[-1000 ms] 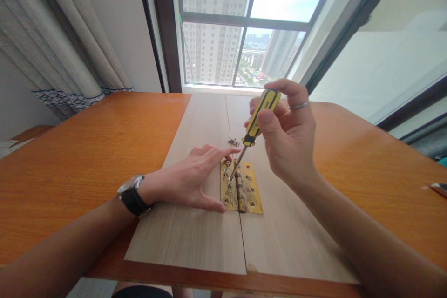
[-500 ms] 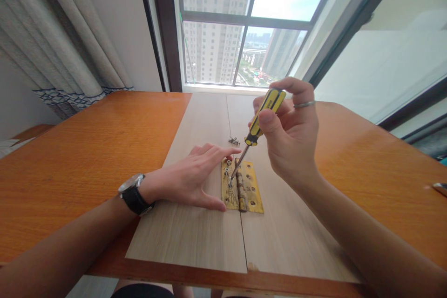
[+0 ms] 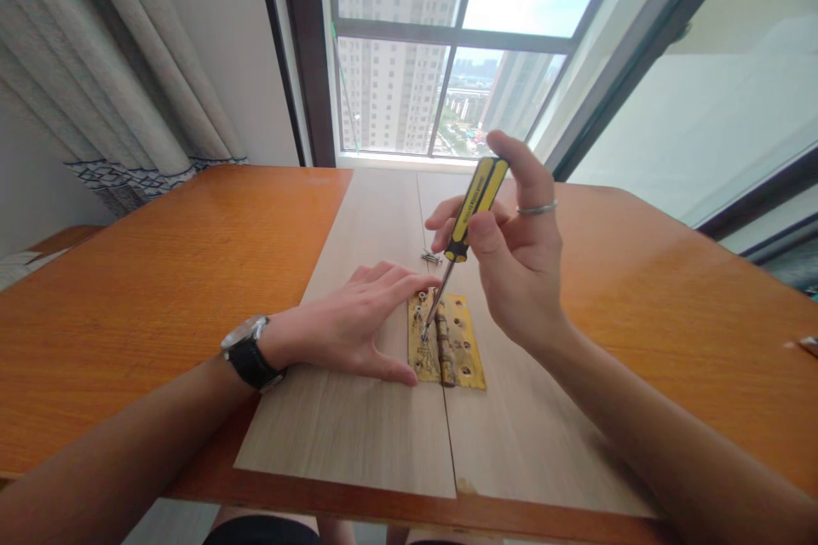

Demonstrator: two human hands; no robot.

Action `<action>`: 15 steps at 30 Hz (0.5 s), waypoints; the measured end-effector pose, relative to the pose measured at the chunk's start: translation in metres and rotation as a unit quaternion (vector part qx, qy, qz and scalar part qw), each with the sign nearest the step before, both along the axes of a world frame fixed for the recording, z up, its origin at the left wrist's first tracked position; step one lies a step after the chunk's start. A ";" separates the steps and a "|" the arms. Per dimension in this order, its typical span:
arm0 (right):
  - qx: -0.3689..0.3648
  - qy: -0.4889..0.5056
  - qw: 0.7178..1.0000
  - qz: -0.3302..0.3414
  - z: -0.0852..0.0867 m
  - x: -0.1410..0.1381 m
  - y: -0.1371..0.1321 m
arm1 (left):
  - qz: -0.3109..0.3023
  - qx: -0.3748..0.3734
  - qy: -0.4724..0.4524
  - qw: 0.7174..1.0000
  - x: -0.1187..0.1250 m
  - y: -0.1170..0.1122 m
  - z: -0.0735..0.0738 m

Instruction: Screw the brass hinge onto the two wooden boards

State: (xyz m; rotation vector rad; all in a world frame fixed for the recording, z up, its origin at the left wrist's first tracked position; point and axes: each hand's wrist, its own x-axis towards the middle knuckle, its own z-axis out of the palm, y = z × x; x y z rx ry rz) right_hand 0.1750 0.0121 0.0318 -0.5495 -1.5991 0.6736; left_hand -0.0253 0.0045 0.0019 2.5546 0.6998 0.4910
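A worn brass hinge (image 3: 474,349) lies flat across the seam between two pale wooden boards (image 3: 358,434). My right hand (image 3: 521,264) grips a yellow and black screwdriver (image 3: 476,203), the index finger over the handle's end. Its shaft slants down to the left, and its tip rests at a screw (image 3: 425,335) in the hinge's left leaf. Screw heads also show in that leaf's upper holes, while the right leaf's holes look bare. My left hand (image 3: 361,324) lies with fingers and thumb spread, touching the hinge's left edge and top.
Several loose screws (image 3: 430,257) lie on the boards beyond the hinge. Under the boards is an orange-brown wooden table (image 3: 192,272). A window (image 3: 447,94) stands behind it, with a curtain (image 3: 108,60) at left. A small object (image 3: 810,345) sits at the table's right edge.
My right hand has turned on the screwdriver handle and shifted slightly left, its lower fingers now extended. The handle has rotated and leans less. My left hand keeps its place at the hinge.
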 end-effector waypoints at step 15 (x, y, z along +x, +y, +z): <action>-0.031 -0.009 0.998 0.045 0.004 0.003 0.003 | -0.005 0.017 -0.007 1.000 0.000 0.001 -0.002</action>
